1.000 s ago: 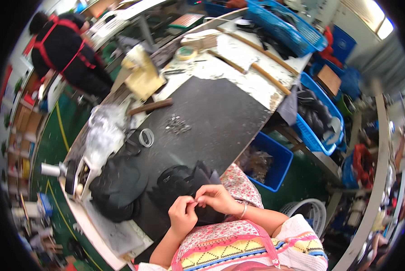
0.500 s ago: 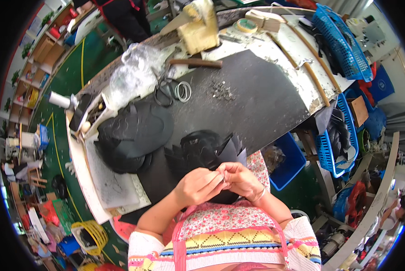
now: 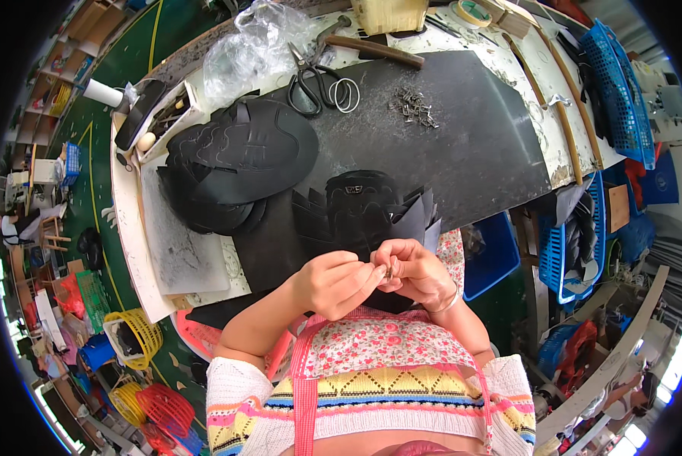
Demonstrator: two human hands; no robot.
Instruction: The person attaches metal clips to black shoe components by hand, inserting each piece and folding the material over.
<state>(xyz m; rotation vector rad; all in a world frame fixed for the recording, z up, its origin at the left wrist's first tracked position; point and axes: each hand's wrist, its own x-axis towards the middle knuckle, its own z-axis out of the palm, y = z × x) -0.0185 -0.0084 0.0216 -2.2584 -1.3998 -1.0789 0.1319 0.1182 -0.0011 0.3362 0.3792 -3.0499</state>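
Observation:
Close in front of my apron, my left hand (image 3: 333,283) and my right hand (image 3: 417,275) meet, closed at the fingertips. Between them they pinch a small metal piece (image 3: 389,269), buckle-like but mostly covered by the fingers. Just beyond my hands lies a stack of cut black leather pieces (image 3: 367,209) with upturned, pointed edges. One small metal buckle (image 3: 354,189) sits on the stack's far part. Farther off on the black work mat (image 3: 470,144) is a loose pile of small metal buckles (image 3: 414,108).
Left on the table, larger black leather panels (image 3: 242,156) are stacked near a pale board (image 3: 181,235). Scissors (image 3: 310,83), a metal ring (image 3: 344,95), a hammer (image 3: 375,50) and clear plastic (image 3: 253,49) lie behind. Blue baskets (image 3: 557,251) stand at the right.
My view has shifted, so the table things appear larger and higher. Both hands stay together at the fingertips; the small metal piece between them now shows more.

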